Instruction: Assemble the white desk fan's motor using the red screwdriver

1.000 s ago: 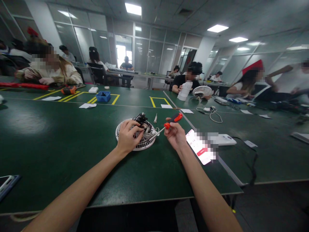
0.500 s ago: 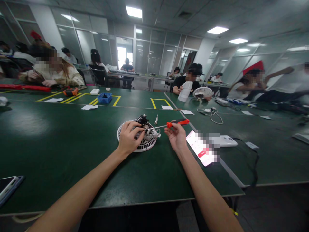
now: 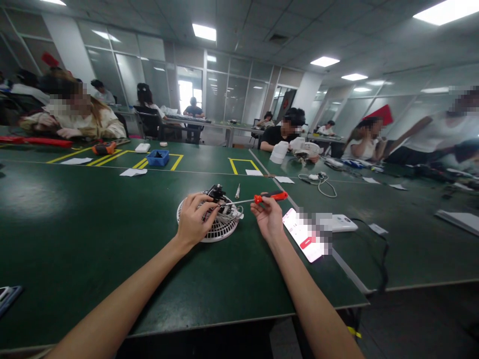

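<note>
A white round fan grille [image 3: 217, 231] lies flat on the green table [image 3: 93, 234], with a black motor part [image 3: 216, 192] and white wires on top of it. My left hand [image 3: 193, 217] rests on the grille, fingers curled round the motor part. My right hand [image 3: 268, 217] pinches a red-handled screwdriver [image 3: 270, 197], held level with its metal tip pointing left into the motor part. A small metal bit [image 3: 237, 191] lies just behind the grille.
A phone with a lit screen [image 3: 304, 234] and a white device [image 3: 341, 223] lie right of my right hand. A blue tray [image 3: 158, 157], papers and an orange tool [image 3: 104, 148] sit further back. Several people sit at nearby tables. Another phone [image 3: 7, 295] lies at the near left edge.
My right hand tilted the screwdriver from a slant to level and brought its tip onto the motor part. My left hand stayed on the grille.
</note>
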